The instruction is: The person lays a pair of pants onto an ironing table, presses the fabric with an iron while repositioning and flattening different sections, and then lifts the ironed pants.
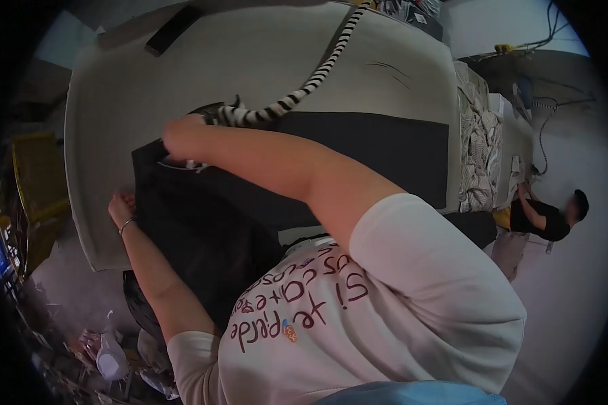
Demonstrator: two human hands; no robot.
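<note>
Shirt [412, 310] | dark cloth [378, 158] under right hand [184, 138] gripping iron [175, 163] | beside left hand [121, 208], grip unclear

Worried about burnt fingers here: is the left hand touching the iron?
Apart: the head view plainly shows dark cloth between the left hand and the iron.

White shirt [412, 324]: red "Si", "te pierde", seemingly; other words too creased.

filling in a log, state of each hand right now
Left hand: beside the dark cloth, grip can't be told
Right hand: closed on the iron
</note>
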